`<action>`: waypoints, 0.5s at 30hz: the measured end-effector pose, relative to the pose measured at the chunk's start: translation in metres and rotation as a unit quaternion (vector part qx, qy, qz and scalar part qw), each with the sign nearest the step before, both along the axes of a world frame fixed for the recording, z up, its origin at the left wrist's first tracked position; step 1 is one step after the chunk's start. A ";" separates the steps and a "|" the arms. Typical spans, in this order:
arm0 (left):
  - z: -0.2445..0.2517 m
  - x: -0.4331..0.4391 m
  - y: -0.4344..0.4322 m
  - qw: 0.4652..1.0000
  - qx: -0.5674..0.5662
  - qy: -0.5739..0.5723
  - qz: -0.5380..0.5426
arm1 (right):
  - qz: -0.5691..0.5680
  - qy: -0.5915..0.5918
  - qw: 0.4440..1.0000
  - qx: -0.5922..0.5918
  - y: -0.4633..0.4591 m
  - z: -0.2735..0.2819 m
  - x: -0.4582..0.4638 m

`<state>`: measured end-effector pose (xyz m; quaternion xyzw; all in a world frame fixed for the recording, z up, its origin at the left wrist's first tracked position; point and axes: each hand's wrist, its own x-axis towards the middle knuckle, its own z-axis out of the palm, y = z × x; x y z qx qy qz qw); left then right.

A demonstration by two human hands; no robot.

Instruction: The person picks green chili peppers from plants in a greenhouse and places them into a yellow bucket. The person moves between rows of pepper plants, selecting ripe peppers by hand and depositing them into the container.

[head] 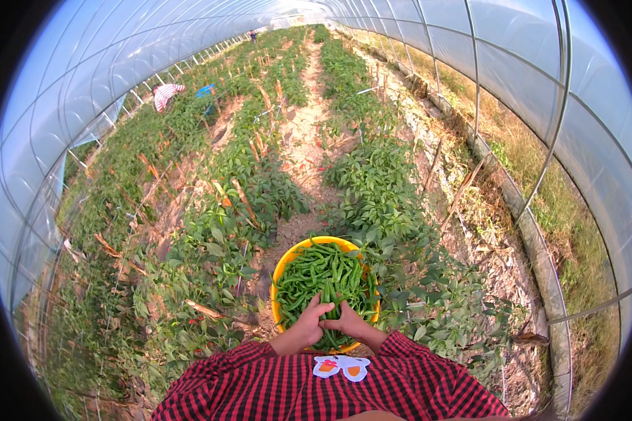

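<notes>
A yellow basket (pixel 277 273) stands on the soil right before me, heaped with long green chili peppers (pixel 321 268). Over the near part of the heap, my left hand (pixel 310 321) and my right hand (pixel 347 320) meet with their thumbs close together. Between them they hold several green peppers (pixel 331 300), pointing away from me. The undersides of both hands and some fingertips are hidden among the peppers.
Pepper plants (pixel 379 184) with wooden stakes (pixel 245 200) line both sides of a dirt path (pixel 308 121). A person in a striped top (pixel 166 96) bends among plants at far left, near a blue container (pixel 205 91). Metal hoops (pixel 558 116) and a low concrete edge (pixel 526 210) run along the right.
</notes>
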<state>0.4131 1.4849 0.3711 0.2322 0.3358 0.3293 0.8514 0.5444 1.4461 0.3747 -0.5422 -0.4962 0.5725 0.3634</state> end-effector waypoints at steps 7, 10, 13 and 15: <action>-0.001 -0.007 -0.007 1.000 0.001 0.002 0.020 | -0.002 0.040 0.999 0.026 -0.009 0.017 -0.008; 0.002 -0.013 -0.002 1.000 -0.010 0.004 0.012 | -0.003 0.012 1.000 -0.002 -0.007 0.024 -0.016; 0.003 -0.019 0.006 1.000 -0.015 0.006 -0.002 | -0.024 -0.019 0.999 0.040 0.001 0.027 -0.023; 0.003 -0.026 0.011 1.000 -0.016 -0.004 -0.008 | -0.006 0.025 0.999 0.020 0.007 0.024 -0.028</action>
